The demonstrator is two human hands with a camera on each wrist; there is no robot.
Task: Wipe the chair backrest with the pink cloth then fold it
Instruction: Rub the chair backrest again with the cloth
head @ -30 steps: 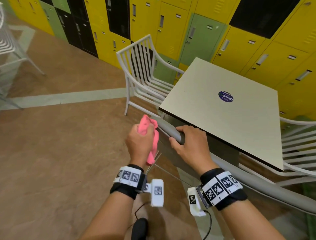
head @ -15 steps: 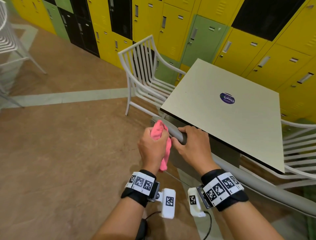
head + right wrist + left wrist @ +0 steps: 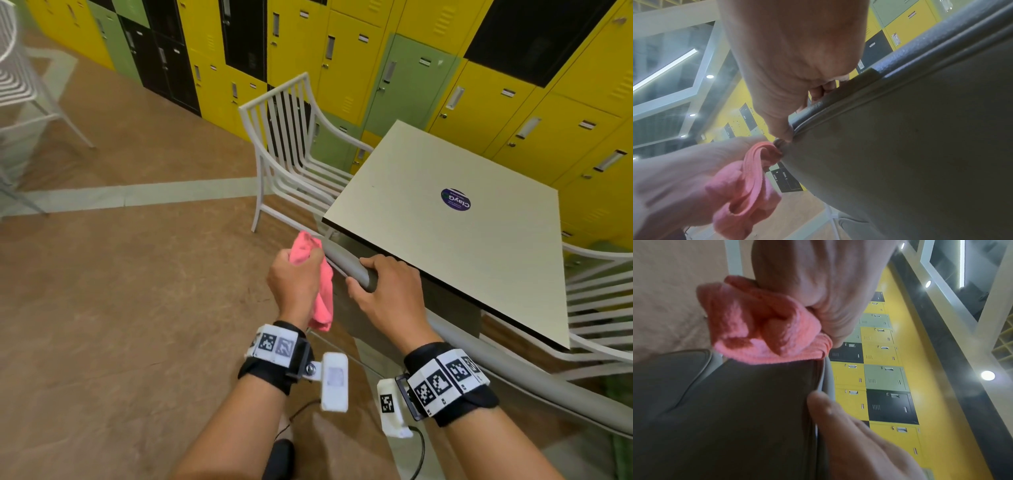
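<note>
Pink cloth (image 3: 317, 277) is bunched in my left hand (image 3: 294, 284), fingers curled round it, with one end sticking up above the knuckles and the other hanging down past the wrist. The left wrist view shows the cloth pressed against the top edge of the grey chair backrest (image 3: 740, 410), near its left corner. My right hand (image 3: 387, 294) grips the backrest's rounded top rail (image 3: 346, 265) just beside the cloth, fingers wrapped over the far side and thumb on the near side. The right wrist view confirms this grip, with the cloth touching the rail directly next to the thumb tip. The rail runs from the left hand down toward the lower right, passing under the near edge of a beige square table (image 3: 462, 246). A dark blue round sticker (image 3: 456, 199) sits on the tabletop. A white slatted chair (image 3: 291, 147) stands at the table's far left corner, in front of yellow, green and black lockers (image 3: 411, 78).
</note>
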